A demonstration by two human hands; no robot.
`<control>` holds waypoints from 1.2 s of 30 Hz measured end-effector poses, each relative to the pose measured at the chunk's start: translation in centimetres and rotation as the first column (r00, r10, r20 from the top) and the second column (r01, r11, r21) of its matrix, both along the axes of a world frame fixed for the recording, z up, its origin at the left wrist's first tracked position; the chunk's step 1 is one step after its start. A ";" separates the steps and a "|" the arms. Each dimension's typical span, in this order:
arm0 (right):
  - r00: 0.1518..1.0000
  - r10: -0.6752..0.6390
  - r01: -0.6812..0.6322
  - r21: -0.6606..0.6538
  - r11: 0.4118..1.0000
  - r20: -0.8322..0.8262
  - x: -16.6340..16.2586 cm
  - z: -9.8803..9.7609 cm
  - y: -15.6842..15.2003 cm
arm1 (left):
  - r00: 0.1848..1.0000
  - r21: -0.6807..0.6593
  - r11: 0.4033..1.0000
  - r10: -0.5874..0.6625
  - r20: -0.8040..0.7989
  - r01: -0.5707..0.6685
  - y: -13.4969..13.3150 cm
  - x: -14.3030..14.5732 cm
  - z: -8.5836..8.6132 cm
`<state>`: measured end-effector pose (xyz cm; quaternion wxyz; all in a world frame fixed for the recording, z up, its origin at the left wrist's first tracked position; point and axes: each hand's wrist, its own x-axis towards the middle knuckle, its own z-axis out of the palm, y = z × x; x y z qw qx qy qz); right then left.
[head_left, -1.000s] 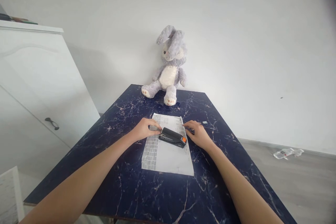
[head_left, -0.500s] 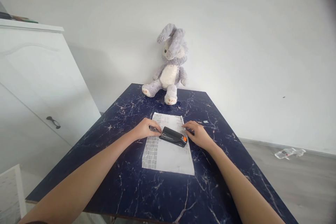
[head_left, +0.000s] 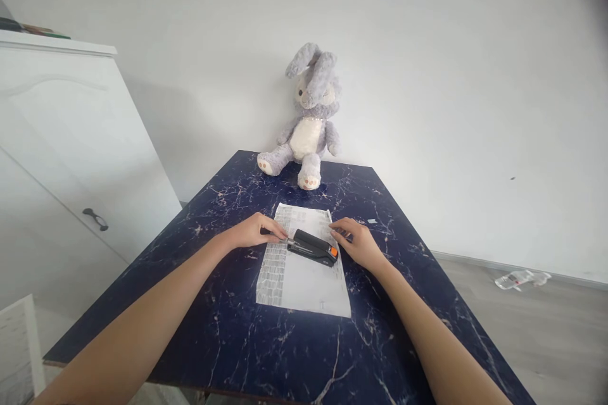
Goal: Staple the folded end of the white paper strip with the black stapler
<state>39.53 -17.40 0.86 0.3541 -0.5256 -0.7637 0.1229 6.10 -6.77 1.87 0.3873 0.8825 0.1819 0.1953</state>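
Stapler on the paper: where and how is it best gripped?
Probably grip the stapler across its middle, from above and the right: its body is long and narrow, slanting across the paper, with the left hand at its left end.

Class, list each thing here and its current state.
White printed rectangular paper sheet: lying flat
Black stapler with orange end: resting slantwise on the sheet
Grey plush rabbit, white belly: seated upright
White panelled cabinet door: shut
Left hand: pinching a slim metal part
Right hand: open, loosely curled
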 end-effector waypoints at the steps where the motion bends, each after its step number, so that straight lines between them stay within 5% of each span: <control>1: 0.999 0.001 -0.001 -0.006 1.000 -0.038 -0.5 0.2 -0.2 | 1.000 -0.022 1.000 0.007 -0.010 -0.007 0.3 -0.2 -0.2; 8: 0.967 0.226 -0.233 -0.048 0.971 -0.118 -6.3 0.7 -1.2 | 0.987 -0.016 0.997 0.071 0.141 -0.069 -0.7 2.8 -1.4; 13: 0.929 0.284 -0.295 -0.012 0.955 -0.236 -7.1 1.6 -1.6 | 0.982 0.002 0.998 0.055 0.183 -0.056 -2.1 4.1 -0.6; 18: 0.969 0.143 -0.145 0.004 0.989 -0.202 -4.7 2.6 -1.5 | 0.971 0.104 0.967 0.227 0.076 -0.234 -1.8 3.9 -1.1; 23: 0.978 -0.200 0.202 0.024 0.979 -0.064 0.7 2.0 -0.7 | 0.966 0.397 0.916 0.149 -0.210 -0.055 -1.4 3.4 -2.1; 26: 0.955 -0.294 0.293 -0.037 0.955 -0.028 3.4 1.6 -0.3 | 0.950 0.469 0.880 0.206 -0.236 -0.075 -1.3 2.9 -2.1; 32: 0.985 -0.173 0.169 -0.187 0.968 -0.004 3.3 1.7 -0.3 | 0.933 0.513 0.853 0.257 -0.254 -0.095 -1.9 3.0 -1.8; 36: 0.999 -0.027 0.017 -0.195 0.981 -0.045 1.1 1.8 -0.5 | 0.963 0.450 0.893 0.132 -0.236 -0.012 -3.2 4.3 -2.2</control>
